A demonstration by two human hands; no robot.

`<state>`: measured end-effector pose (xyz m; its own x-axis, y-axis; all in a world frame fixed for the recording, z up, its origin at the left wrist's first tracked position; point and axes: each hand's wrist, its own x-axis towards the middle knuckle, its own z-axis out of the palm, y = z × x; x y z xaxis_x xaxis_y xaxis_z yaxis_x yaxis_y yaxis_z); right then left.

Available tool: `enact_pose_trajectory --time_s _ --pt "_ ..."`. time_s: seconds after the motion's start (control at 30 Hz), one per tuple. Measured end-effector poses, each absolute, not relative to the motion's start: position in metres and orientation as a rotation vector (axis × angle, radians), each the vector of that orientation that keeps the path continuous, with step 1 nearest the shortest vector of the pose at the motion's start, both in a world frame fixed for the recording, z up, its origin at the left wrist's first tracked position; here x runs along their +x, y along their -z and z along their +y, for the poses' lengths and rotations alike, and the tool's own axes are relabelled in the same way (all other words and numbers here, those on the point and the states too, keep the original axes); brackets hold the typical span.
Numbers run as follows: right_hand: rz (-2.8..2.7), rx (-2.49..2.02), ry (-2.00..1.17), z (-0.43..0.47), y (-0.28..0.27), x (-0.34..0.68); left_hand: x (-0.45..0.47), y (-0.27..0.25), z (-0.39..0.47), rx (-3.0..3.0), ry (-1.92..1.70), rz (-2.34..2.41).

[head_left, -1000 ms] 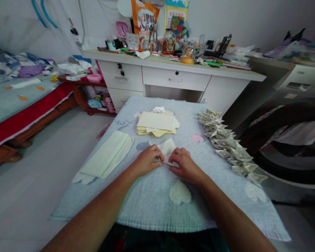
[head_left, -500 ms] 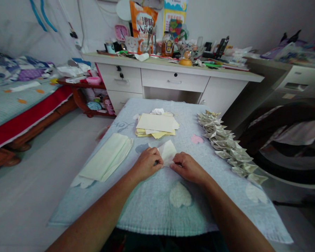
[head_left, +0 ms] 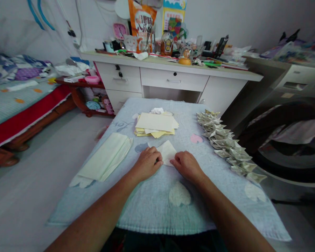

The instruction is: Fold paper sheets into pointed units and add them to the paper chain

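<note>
A small folded piece of cream paper lies on the cloth-covered table between my two hands, its pointed end facing away from me. My left hand is closed on the paper's left edge, thumb and fingers together. At the right edge, my right hand has its fingers curled and its thumb on the paper. Just beyond is a stack of cream and yellow paper sheets. To the left rests a pile of pale green folded paper. Several folded paper pieces with pointed tips stand in a row at the right.
A white desk crowded with a jar, an orange snack bag and other items stands behind the table. On the right is a washing machine; a bed is on the left. Crumpled white paper sits behind the stack.
The paper between my hands now lies flatter, and more of its near edge shows. My right thumb has shifted slightly. The whole view has moved a little.
</note>
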<state>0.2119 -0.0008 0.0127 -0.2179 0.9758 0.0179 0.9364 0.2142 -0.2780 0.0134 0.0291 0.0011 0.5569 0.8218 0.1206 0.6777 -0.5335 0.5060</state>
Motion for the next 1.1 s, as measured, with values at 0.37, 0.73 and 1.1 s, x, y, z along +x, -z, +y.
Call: enact_pose_trajectory --time_s 0.37,0.73,1.1 --pt "-2.254 -1.895 -0.302 -0.002 -0.012 0.209 0.013 0.001 0.031 2.332 -0.498 1.243" --pt "-2.223 -1.471 -0.632 -0.004 -0.023 0.220 0.009 0.000 0.029 2.400 -0.565 1.150" --pt "-2.227 -1.519 -0.839 -0.003 -0.026 0.221 0.008 -0.004 0.030 2.339 -0.532 1.125"
